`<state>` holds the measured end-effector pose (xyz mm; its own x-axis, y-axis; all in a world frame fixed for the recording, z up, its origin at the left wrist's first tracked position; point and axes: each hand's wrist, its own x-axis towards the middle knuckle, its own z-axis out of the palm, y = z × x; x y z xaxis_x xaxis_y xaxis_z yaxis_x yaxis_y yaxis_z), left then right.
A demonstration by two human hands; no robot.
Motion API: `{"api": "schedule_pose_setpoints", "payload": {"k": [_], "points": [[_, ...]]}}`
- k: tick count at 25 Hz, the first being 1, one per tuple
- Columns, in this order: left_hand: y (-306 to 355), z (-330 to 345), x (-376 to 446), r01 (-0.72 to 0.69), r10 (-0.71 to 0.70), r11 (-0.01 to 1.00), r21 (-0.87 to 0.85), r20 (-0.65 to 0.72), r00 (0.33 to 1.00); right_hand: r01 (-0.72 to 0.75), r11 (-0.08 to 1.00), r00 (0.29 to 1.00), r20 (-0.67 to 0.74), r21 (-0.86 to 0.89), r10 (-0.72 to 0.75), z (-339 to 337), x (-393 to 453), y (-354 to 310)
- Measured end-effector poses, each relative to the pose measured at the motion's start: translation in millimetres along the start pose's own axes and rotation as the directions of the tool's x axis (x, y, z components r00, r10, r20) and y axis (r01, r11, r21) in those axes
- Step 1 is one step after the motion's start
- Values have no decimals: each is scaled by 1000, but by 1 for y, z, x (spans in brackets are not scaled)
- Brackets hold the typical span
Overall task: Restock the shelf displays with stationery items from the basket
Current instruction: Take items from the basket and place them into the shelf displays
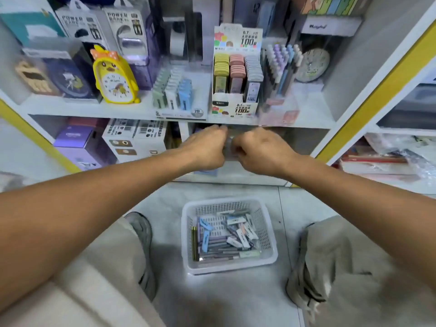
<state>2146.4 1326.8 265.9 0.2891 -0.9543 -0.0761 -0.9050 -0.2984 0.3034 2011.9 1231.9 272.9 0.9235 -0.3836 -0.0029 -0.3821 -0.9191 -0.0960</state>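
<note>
Below the edge of the upper shelf (179,114), both hands are meeting in front of the lower compartment. The left hand (205,149) is curling its fingers inward, knuckles up, and the right hand (262,152) is doing the same, so the two fists are nearly touching. Between them a small clear, glossy item (228,147) is showing; both hands are pinching it, though blur is hiding what it is.

On the grey floor between the person's knees, the basket (188,232) is sitting well apart from the hands. It is white plastic, rectangular with rounded corners, its walls and base perforated in a grid. Inside it, slim flat stationery packs (226,239) are lying in a loose heap, in blue, lilac, white and pale green, with a few dark stick-shaped pieces along the left wall.

On the upper shelf, a printed cardboard display box (236,74) is holding upright rows of yellow, pink and grey cases. Just to its left, green, white and blue cases (173,90) are standing in a clear tiered tray. To its right, pastel pens (283,64) are standing upright. A yellow chick-shaped clock (113,76) is standing further left.
</note>
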Motion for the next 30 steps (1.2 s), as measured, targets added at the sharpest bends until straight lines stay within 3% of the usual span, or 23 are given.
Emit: {"api": "schedule_pose_setpoints", "payload": {"k": [1,3,5,8,10,17,19,24,30], "points": [[-6,23,-7,-7,1,1000,25,212,977,-25,1000,977,211,9,23,29,-10,-1],[-17,74,-23,-33,-9,997,67,545,838,-75,997,826,561,19,52,92,-33,2],[-26,121,-38,3,-73,994,110,635,769,-181,983,713,692,25,114,149,-54,10],[-39,183,-55,169,-202,979,115,658,725,-440,897,666,683,36,299,215,-80,25],[-43,214,-61,258,-228,964,64,696,681,-529,847,660,652,51,372,243,-91,31],[-44,293,-58,556,-466,831,-10,535,705,-614,779,677,590,125,439,313,-91,20],[-45,307,-52,618,-528,786,-14,507,682,-611,783,686,568,112,454,324,-87,17],[-34,333,-46,635,-616,763,117,428,661,-675,733,643,554,83,529,340,-79,10],[-38,343,-43,754,-683,657,-26,402,609,-728,657,657,472,195,588,350,-91,3]]}}
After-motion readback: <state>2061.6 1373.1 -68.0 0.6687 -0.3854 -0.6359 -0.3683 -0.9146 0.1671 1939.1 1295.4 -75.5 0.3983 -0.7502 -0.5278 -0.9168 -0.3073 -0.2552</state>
